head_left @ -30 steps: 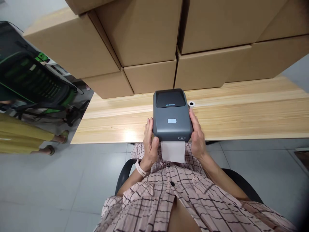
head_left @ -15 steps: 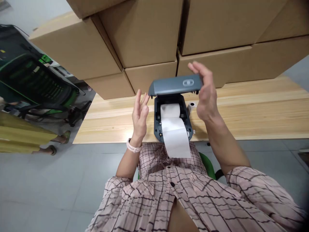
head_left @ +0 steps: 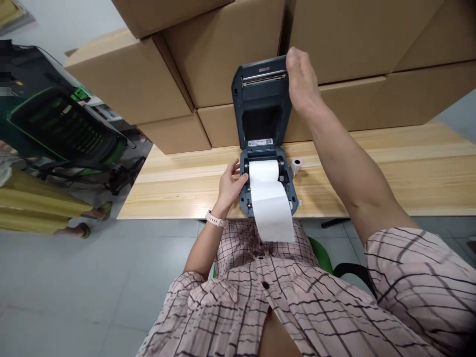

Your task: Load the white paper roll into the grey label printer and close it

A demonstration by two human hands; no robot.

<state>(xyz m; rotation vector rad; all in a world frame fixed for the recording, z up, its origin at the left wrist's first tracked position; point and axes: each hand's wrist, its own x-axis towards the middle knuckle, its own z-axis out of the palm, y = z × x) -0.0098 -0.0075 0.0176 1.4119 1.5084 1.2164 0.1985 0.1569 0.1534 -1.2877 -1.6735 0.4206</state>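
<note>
Swung higher than half a second earlier, the lid (head_left: 273, 101) of a dark grey label printer now stands upright with its inner side facing near, the right hand (head_left: 304, 82) raised along with it; the left hand (head_left: 229, 187) has moved in against the machine. Nearest, a person in a pink plaid shirt (head_left: 286, 285) sits on a green chair (head_left: 320, 255), a pale wristband (head_left: 216, 219) on the left wrist. A white paper strip (head_left: 273, 213) hangs over the near edge of the printer base (head_left: 243, 199), which sits open at the near edge of a light wood counter (head_left: 379, 183). The left hand touches the base's left side, thumb over the rim; whether its grip is closed firmly cannot be told. Inside, the strip runs from a white paper roll (head_left: 263, 171) toward the far end. Just right of the base stands a smaller roll (head_left: 296, 166). The right hand's grip holds the lid by its upper right corner, beside a metallic bar (head_left: 264, 78). Far left, another person in a yellow garment (head_left: 40, 203) appears near a black mesh chair (head_left: 67, 129). Stacked cardboard boxes (head_left: 223, 64) line the counter's far side.
</note>
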